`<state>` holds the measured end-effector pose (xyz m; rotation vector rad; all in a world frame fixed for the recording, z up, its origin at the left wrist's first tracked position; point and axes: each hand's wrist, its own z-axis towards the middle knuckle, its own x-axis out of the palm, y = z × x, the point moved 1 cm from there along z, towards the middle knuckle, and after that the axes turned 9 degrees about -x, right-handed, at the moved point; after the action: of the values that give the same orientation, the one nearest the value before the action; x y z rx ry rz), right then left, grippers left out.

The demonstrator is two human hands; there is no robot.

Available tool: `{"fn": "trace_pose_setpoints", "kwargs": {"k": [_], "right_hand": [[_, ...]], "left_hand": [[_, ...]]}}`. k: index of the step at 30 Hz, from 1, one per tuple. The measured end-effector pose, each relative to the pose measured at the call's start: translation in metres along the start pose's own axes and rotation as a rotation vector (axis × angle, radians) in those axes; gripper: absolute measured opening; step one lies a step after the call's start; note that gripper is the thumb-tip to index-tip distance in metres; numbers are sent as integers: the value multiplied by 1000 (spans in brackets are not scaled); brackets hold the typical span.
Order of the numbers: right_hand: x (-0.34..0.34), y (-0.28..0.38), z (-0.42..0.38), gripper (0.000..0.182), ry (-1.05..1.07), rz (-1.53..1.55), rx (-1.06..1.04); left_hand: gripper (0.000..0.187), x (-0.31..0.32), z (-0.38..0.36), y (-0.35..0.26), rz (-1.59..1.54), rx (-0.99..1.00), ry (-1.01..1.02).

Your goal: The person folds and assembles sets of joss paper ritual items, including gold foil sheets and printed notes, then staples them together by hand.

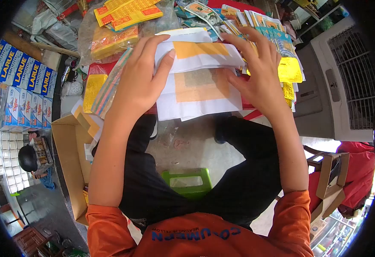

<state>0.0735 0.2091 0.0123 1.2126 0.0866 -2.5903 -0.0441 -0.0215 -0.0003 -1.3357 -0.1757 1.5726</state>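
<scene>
A white paper sheet (pixel 199 105) with a gold-orange rectangle and a greyish patch lies before me, its far part folded over toward me. My left hand (pixel 147 70) grips the left end of the fold, thumb on top. My right hand (pixel 258 70) curls around the right end, with its thumb by the lower layer and its fingertips at the far edge. Beyond the fold, more white paper (pixel 187 35) shows. Printed banknote-like papers (pixel 204 16) lie past my hands, and yellow printed packets (pixel 290 69) sit beside my right hand.
Red-and-yellow printed paper bundles (pixel 114 40) lie at the table's far left, on clear plastic. A cardboard box (pixel 69 158) stands at left, beer cartons (pixel 22 68) beyond it. A green stool (pixel 189 182) is between my legs. A grey slatted cooler (pixel 346 77) stands at right.
</scene>
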Motion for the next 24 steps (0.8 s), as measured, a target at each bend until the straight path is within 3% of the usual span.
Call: {"fn": "trace_pose_setpoints", "kwargs": {"k": [2, 6, 8, 11, 17, 24], "right_hand": [[4, -3, 2, 54, 82, -135, -94], [10, -7, 7, 43, 106, -125, -168], [14, -8, 6, 35, 114, -101, -200], [21, -9, 6, 31, 124, -104, -240], [34, -7, 5, 32, 90, -142, -307], [43, -9, -1, 30, 89, -151, -314]], "left_hand": [[44, 1, 0, 3, 34, -31, 47], [45, 7, -2, 3, 84, -13, 26], [49, 10, -2, 2, 282, 204, -47], [55, 9, -2, -5, 320, 292, 34], [58, 22, 0, 8, 353, 316, 168], [60, 38, -4, 25, 467, 300, 165]]}}
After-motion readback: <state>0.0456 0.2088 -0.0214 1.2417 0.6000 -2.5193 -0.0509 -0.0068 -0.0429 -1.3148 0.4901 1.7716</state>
